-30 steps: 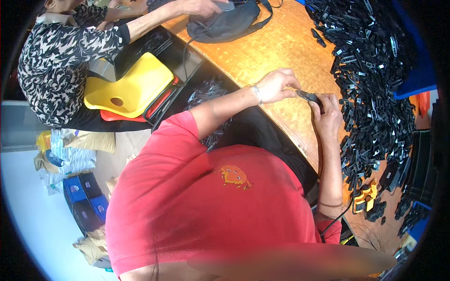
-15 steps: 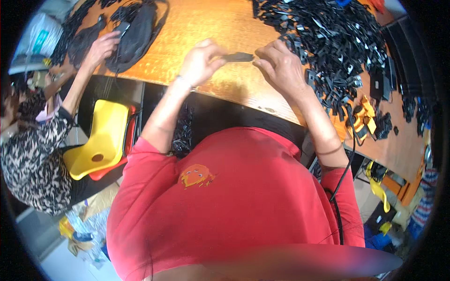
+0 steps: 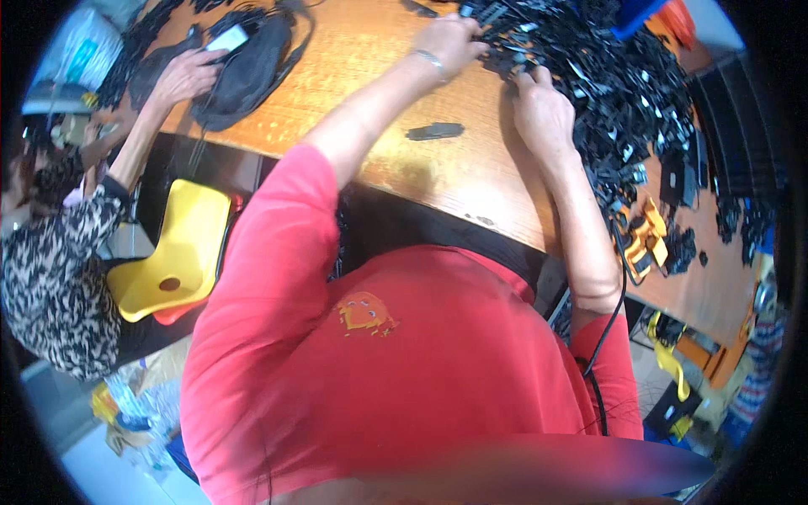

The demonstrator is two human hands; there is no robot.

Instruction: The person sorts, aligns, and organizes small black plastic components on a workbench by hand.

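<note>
Black part [image 3: 435, 131], no longer held, lies on the table [image 3: 362, 50] at twelve o'clock; left hand [image 3: 449, 44] and right hand [image 3: 545, 111] (cannot tell whether either grips anything) now reach the one-o'clock pile [image 3: 614, 105]; its handling appears suspended.

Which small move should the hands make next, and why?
Perhaps the right hand should take something from the black pile: it and the left hand are at the pile's edge, while a single black piece lies untouched on the table.

A person's left hand [image 3: 450, 44] and right hand [image 3: 543, 114] at heaped small black parts [image 3: 623, 97], slim dark-grey piece [image 3: 435, 131] on brown wooden table [image 3: 362, 67]
</note>
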